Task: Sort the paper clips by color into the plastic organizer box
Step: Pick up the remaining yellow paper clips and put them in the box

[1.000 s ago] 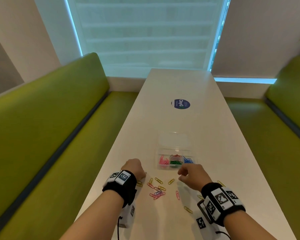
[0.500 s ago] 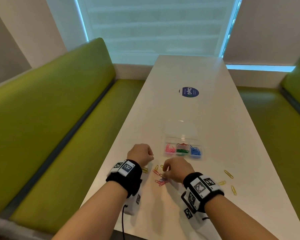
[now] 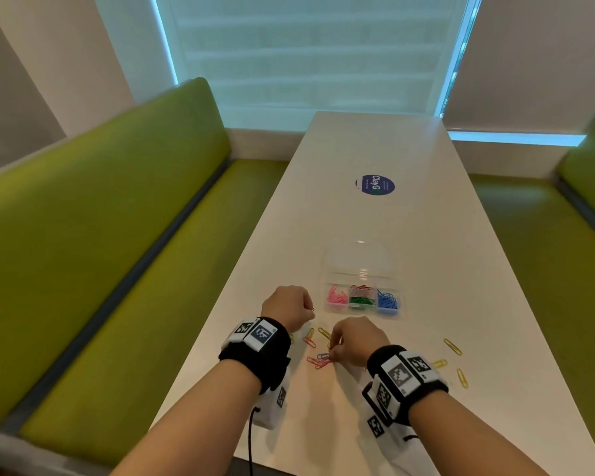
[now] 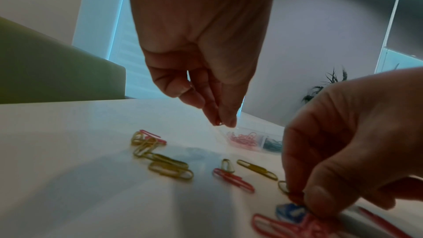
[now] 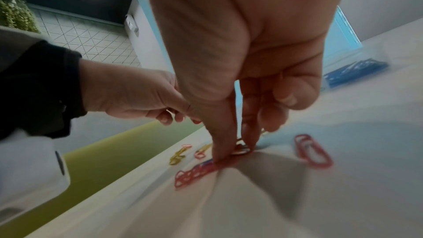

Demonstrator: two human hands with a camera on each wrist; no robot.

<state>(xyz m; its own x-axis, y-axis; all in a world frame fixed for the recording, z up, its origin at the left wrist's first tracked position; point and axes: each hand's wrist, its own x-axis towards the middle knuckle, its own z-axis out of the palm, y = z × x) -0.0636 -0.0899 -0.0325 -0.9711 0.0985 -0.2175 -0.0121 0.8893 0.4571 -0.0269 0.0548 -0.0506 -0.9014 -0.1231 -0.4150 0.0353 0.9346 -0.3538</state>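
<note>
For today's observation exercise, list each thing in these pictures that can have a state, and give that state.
organizer box: lid open, pink, green and blue clips sorted inside.
left hand: raised, pinching a small clip.
right hand: fingertips down on the pink clip cluster.
yellow clips: loose on the table, unsorted.

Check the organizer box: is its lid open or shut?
Open. The organizer box has its clear lid folded back flat on the table, leaving pink, green and blue clips exposed in the compartments.
</note>
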